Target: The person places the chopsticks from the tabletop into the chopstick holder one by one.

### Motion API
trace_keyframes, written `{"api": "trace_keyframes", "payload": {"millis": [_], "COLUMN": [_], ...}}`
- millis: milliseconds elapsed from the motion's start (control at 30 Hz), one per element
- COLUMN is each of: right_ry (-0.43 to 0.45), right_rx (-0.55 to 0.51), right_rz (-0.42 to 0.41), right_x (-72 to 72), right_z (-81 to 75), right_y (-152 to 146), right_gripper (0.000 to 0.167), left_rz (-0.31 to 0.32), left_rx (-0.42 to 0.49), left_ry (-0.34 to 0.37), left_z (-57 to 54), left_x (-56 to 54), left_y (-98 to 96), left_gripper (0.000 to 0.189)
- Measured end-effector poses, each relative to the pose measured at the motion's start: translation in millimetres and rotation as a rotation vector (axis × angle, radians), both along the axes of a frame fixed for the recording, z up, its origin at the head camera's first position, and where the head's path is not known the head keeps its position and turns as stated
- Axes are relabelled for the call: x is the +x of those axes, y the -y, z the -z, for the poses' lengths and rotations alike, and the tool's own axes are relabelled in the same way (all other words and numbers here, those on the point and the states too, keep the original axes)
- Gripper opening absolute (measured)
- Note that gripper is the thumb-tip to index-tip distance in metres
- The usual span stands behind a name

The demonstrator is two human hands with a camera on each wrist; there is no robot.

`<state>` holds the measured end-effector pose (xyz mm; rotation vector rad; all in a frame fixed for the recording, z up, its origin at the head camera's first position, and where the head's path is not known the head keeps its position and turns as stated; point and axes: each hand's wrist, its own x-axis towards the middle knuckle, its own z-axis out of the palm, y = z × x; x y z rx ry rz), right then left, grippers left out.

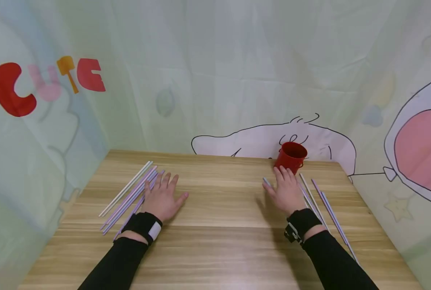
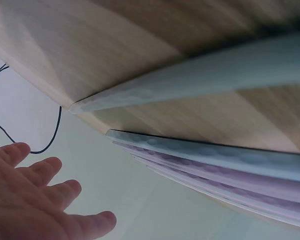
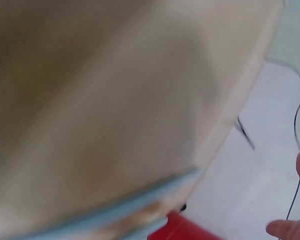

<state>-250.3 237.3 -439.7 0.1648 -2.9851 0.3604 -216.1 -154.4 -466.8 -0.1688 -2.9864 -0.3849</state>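
My left hand point(image 1: 163, 198) is spread, palm down, beside a group of thin pastel sticks point(image 1: 130, 197), white and purple, on the left of the table. In the left wrist view its straight fingers point(image 2: 65, 192) hold nothing, and the sticks point(image 2: 215, 162) lie side by side beyond them. My right hand point(image 1: 287, 195) is also spread, over the sticks on the right, its fingertips overlapping the base of a small red bucket point(image 1: 289, 159) in the head view. White and purple sticks point(image 1: 333, 213) show past its wrist; the hand hides parts of others.
The wooden table point(image 1: 215, 249) ends at a cartoon-printed cloth backdrop point(image 1: 219, 100) behind and at both sides. The bucket stands upright near the far edge on the right. Bare wood lies between the two hands.
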Motion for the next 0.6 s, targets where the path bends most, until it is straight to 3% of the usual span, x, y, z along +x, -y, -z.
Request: {"api": "trace_keyframes", "payload": {"millis": [200,300,467,600], "right_ry": [-0.013,0.036,0.134,0.146], "right_rx": [-0.061,-0.126,-0.164,-0.147], "right_rz": [0.077,0.130,0.137,0.097], "right_x": [-32.6,-46.9,-64.1,-71.1], "right_z": [-28.0,-35.7,-34.4,-32.6], "right_y": [-27,-42,-59,-58], "right_gripper": [0.074,0.072,0.063,0.058], "left_rz": [0.000,0.002,0.007,0.007], "left_rx": [-0.002,0.003,0.009,0.006], "left_ry": [-0.013,-0.009,-0.004,-0.004], "left_z": [0.7,0.1,-3.5,-7.3], "left_x": [1.3,2.2,3.6,4.8], "left_y": [3.7,5.4,6.6,7.8], "left_gripper": [0.077,0.077,0.077,0.077]}}
